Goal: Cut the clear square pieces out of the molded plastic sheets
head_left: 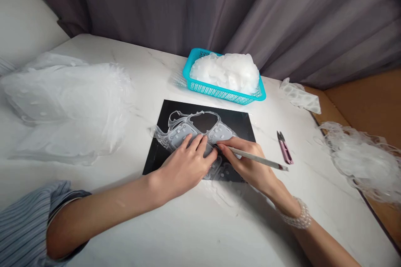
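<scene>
**A:** Where's the sheet?

**B:** Clear blister sheet (184,135) is laid on a black mat (241,127), mid-surface (188,233). Mat is placed at 6 o'clock from a teal basket (219,89) heaped with white plastic pieces (225,73).

**A:** Hands?

**B:** Left hand (183,171) is laid on the sheet, fingers (196,144) spread and pressed down. Sheet appears pinned this way so that sliding on the mat is prevented. Right hand (247,167) is held just beside it, fingers (227,146) pinching a slim pen-like tool (257,157). Tool tip is brought to the sheet between the hands. Tip is too small to be identified; whether a blade is fitted cannot be told.

**A:** Why this layout?

**B:** Black mat is judged to be used for contrast, so that clear plastic edges can be seen. Pink snips (284,148) are left at 3 o'clock from the mat, within easy reach of the right hand. Large clear pile (62,108) is kept at 9 o'clock, smaller clear pile (360,162) at 3 o'clock beyond the snips, and a clear strip (299,96) at 2 o'clock. Piles are probably kept well apart from the mat so that they are not caught under the hands.
</scene>
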A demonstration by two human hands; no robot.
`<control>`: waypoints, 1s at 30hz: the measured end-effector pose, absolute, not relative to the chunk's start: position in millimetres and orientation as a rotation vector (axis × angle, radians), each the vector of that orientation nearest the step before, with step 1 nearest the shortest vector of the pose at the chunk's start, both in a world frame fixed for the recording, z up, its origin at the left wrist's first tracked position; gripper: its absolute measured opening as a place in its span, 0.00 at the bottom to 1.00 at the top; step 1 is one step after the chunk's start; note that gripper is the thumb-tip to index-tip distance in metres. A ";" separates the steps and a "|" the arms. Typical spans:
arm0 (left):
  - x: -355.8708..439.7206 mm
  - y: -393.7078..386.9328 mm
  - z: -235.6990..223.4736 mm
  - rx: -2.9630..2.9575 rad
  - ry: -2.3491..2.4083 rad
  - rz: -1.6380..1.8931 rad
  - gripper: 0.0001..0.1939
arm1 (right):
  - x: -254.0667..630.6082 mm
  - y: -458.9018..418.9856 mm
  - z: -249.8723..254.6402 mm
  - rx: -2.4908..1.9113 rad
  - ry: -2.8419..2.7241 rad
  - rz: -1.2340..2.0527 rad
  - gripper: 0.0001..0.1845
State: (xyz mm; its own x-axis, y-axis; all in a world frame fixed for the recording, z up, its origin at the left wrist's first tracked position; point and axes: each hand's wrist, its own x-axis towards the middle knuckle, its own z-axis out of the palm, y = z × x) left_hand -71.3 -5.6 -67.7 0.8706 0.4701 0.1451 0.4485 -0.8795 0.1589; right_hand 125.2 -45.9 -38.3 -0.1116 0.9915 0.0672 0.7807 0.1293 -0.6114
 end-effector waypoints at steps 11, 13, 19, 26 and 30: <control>-71.4 -4.9 -62.3 2.928 0.687 0.190 0.22 | 126.8 -49.5 -35.0 -1.727 -1.969 0.609 0.13; -71.6 -4.7 -61.3 2.933 0.686 0.178 0.21 | 128.2 -52.9 -33.2 -1.733 -1.962 0.609 0.12; -71.8 -5.3 -62.5 3.054 0.671 0.151 0.22 | 130.4 -58.1 -42.7 -1.656 -2.030 0.526 0.12; -69.4 -7.6 -63.2 3.059 0.771 0.211 0.22 | 127.4 -56.1 -66.2 -1.434 -2.117 0.205 0.11; -69.0 -8.4 -62.6 3.062 0.790 0.217 0.22 | 124.5 -56.9 -68.3 -1.357 -2.208 0.052 0.10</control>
